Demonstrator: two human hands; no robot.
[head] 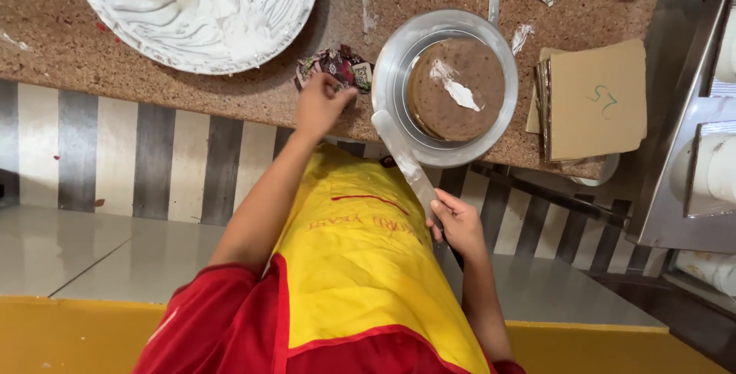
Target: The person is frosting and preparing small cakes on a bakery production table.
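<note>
Left hand: centre of the frame, at the counter's near edge, fingers bent down and pinching the edge of a crumpled patterned cloth.
Right hand: lower right of centre, off the counter, fingers wrapped tight round the handle of a palette knife.
Palette knife: long flat blade smeared white, slanting up and left; its rounded tip lies at the near-left rim of the metal pan.
Metal pan: round, silver, right of centre on the speckled brown counter.
Cake layer: brown, round, inside the pan, with a streak of white cream on top.
Cream bowl: large, upper left, full of swirled white cream.
Cardboard squares: stacked just right of the pan.
Apron: yellow over red sleeves, lower centre.
</note>
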